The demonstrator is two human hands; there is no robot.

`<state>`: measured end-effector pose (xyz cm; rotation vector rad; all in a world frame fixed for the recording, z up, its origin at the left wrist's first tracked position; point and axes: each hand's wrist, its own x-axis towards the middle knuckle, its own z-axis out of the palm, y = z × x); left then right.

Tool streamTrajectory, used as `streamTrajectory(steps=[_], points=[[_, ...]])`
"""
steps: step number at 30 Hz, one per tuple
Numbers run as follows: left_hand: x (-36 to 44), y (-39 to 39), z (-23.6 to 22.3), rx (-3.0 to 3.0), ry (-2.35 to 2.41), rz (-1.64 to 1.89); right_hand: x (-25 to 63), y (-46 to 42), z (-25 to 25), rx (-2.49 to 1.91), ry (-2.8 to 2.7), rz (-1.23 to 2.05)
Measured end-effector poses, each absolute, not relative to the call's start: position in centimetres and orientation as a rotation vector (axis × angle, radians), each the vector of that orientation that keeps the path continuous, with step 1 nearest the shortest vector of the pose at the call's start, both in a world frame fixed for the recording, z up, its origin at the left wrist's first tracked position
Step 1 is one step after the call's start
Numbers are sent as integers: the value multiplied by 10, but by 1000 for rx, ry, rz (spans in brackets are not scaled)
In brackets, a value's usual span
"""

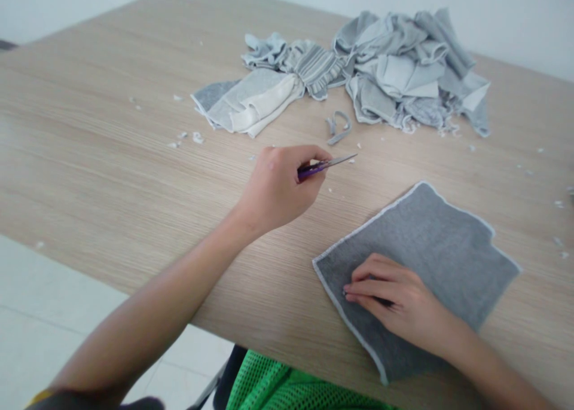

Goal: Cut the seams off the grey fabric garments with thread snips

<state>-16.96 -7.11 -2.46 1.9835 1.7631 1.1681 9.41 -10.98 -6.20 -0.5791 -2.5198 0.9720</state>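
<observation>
With scissors (319, 167) in my left hand (280, 186), I have room to sweep leftward over the tabletop (112, 177), past low scraps (198, 137). Ahead, heaped cloths (394, 69) bar me; to the right, my right hand (403, 296) blocks the grey cloth (448, 236).

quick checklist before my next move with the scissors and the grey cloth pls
1. Scissors in the left hand: ok, gripped, tip pointing away from the right hand.
2. Blades closed: cannot tell, they show almost edge-on.
3. Grey cloth laid out on the table: ok, spread open, right hand on it.
4. Right hand's grip: cannot tell; what its fingers pinch is too small to make out.
5. Cloth apart from the fabric pile: ok, bare tabletop between.
6. Table free of scraps: not ok, white bits lie scattered.
</observation>
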Motion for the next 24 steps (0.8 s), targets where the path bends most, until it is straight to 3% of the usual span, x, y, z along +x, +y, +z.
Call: streamTrajectory(steps=[8,11,16,24], points=[[-168,-73,-21,1955,1789,1153,90,-112,-55,-440,-2697,632],[-168,-74,-21,1938,1783,1163,90,-99,-33,-622,-2525,671],[-171,-73,-19,1934,1786,1167,66,-47,-4,-860,-2409,392],[-176,-69,-18,1917,1786,1181,15,3,-26,-820,-2394,382]])
